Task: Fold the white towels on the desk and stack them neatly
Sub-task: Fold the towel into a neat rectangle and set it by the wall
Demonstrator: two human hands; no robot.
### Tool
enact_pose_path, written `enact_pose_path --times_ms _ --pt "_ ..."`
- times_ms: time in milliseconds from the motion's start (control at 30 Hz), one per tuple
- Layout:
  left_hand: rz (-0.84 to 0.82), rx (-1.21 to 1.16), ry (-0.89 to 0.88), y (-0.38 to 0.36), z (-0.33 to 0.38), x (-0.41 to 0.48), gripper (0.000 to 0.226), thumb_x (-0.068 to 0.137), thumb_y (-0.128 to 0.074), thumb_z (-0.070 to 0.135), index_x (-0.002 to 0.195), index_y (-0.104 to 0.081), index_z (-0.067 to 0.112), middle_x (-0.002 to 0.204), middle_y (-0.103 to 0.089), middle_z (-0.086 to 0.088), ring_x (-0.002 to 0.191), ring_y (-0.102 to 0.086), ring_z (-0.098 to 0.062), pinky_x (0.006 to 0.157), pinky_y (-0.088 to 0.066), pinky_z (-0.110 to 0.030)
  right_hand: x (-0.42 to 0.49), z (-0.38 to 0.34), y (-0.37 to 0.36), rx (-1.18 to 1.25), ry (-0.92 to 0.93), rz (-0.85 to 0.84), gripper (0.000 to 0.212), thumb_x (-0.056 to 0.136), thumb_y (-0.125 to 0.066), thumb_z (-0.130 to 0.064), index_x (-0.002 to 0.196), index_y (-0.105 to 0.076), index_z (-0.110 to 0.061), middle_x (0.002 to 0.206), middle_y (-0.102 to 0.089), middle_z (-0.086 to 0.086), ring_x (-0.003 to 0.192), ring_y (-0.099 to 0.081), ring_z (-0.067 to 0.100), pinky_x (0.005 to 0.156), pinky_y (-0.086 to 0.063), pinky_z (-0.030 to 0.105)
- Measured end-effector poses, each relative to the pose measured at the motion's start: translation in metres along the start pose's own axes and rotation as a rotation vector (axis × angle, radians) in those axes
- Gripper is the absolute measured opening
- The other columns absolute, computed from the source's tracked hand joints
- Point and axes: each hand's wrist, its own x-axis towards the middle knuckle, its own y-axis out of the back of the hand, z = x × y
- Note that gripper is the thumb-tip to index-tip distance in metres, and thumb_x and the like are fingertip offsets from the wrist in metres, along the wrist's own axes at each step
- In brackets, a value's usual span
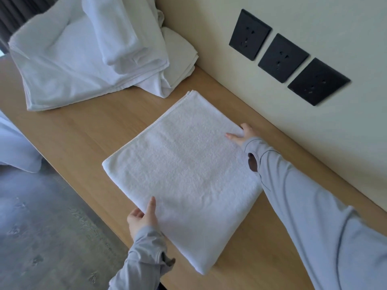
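On the pale wooden desk (83,132) lies a folded white terry towel (184,168), flat and square. The left hand (142,216) pinches its near edge and the right hand (240,135) its far edge, thumbs on top. This looks like the last fold or the lift to stack; next, keep the layers aligned, clear of the heap of loose white towels (83,55).

Plain white folded towel (184,164) and white towel heap (73,59) on pale wood-grain tabletop (83,139). Three black sockets (282,57) on cream wall (324,21). Light grey-blue sleeves (303,206); mottled grey floor (41,227).
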Motion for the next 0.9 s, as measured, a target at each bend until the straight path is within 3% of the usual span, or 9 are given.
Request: enact_pose_path --times_ms 67,200,300,433,567,700,767,833,900 --pt "-0.024 0.025 0.063 -0.004 0.006 0.009 0.039 0.083 -0.066 0.039 0.068 -0.051 0.006 0.06 -0.048 -0.004 0.053 -0.044 -0.02 0.057 -0.037 -0.03 0.006 -0.006 0.002 0.011 -0.041 -0.049 0.088 0.078 -0.062 -0.058 0.142 -0.027 -0.007 0.143 -0.038 0.012 0.128 -0.042 0.029 0.101 -0.037 0.038" --pt "-0.039 -0.021 0.048 -0.014 0.012 0.01 0.045 0.085 -0.057 0.05 0.088 -0.055 0.006 0.073 -0.055 -0.005 0.071 -0.054 -0.027 0.072 -0.042 -0.036 0.011 -0.014 0.01 -0.081 -0.042 -0.113 0.096 0.079 -0.063 -0.056 0.147 -0.016 -0.005 0.154 -0.022 0.012 0.14 -0.025 0.028 0.111 -0.026 0.039" --pt "-0.003 -0.01 -0.121 -0.011 0.01 0.007 0.041 0.087 -0.052 0.052 0.079 -0.057 0.012 0.074 -0.059 -0.002 0.071 -0.058 -0.024 0.07 -0.045 -0.033 -0.002 -0.018 0.022 -0.121 0.012 -0.118 0.095 0.079 -0.063 -0.055 0.146 -0.019 -0.003 0.154 -0.023 0.013 0.139 -0.027 0.027 0.11 -0.027 0.037" --pt "-0.018 0.137 -0.311 0.003 0.038 0.008 0.042 0.087 -0.053 0.051 0.072 -0.056 0.011 0.067 -0.057 -0.003 0.064 -0.055 -0.023 0.059 -0.04 -0.03 -0.051 -0.005 0.041 -0.165 0.042 0.04 0.081 0.075 -0.062 -0.062 0.126 -0.046 -0.002 0.129 -0.051 0.013 0.113 -0.05 0.027 0.086 -0.041 0.033" --pt "-0.145 0.439 -0.551 -0.007 0.09 0.018 0.046 0.084 -0.06 0.048 0.067 -0.054 0.006 0.069 -0.057 -0.012 0.073 -0.057 -0.033 0.066 -0.04 -0.033 -0.133 0.044 0.041 0.035 -0.138 0.196 0.062 0.074 -0.063 -0.063 0.091 -0.055 -0.003 0.096 -0.059 0.012 0.084 -0.054 0.027 0.071 -0.044 0.035" --pt "-0.4 0.764 -0.671 -0.058 0.114 0.022 0.046 0.077 -0.064 0.055 0.079 -0.062 0.009 0.078 -0.065 -0.012 0.078 -0.061 -0.033 0.07 -0.045 -0.033 -0.218 0.104 0.006 0.368 -0.435 0.303 0.054 0.073 -0.066 -0.061 0.094 -0.06 -0.011 0.098 -0.064 0.01 0.094 -0.06 0.031 0.081 -0.048 0.038" --pt "-0.528 0.922 -0.707 -0.087 0.105 0.019 0.041 0.079 -0.063 0.053 0.085 -0.065 0.013 0.08 -0.065 -0.008 0.077 -0.06 -0.031 0.067 -0.044 -0.03 -0.249 0.126 -0.023 0.554 -0.566 0.333 0.042 0.073 -0.069 -0.056 0.088 -0.056 -0.019 0.092 -0.064 0.006 0.085 -0.062 0.029 0.08 -0.051 0.043" --pt "-0.531 1.046 -0.79 -0.107 0.087 0.014 0.039 0.084 -0.061 0.045 0.099 -0.064 0.009 0.096 -0.061 -0.012 0.088 -0.057 -0.033 0.074 -0.044 -0.032 -0.268 0.145 -0.048 0.562 -0.704 0.317 0.049 0.08 -0.065 -0.049 0.103 -0.055 -0.007 0.101 -0.062 0.015 0.091 -0.06 0.033 0.085 -0.049 0.048" --pt "-0.398 1.06 -0.958 -0.114 0.065 0.008 0.045 0.088 -0.058 0.034 0.122 -0.052 0.005 0.123 -0.047 -0.02 0.11 -0.048 -0.037 0.093 -0.039 -0.04 -0.275 0.157 -0.066 0.373 -0.768 0.375 0.055 0.089 -0.056 -0.042 0.118 -0.048 0.004 0.115 -0.056 0.025 0.102 -0.054 0.039 0.089 -0.044 0.048"
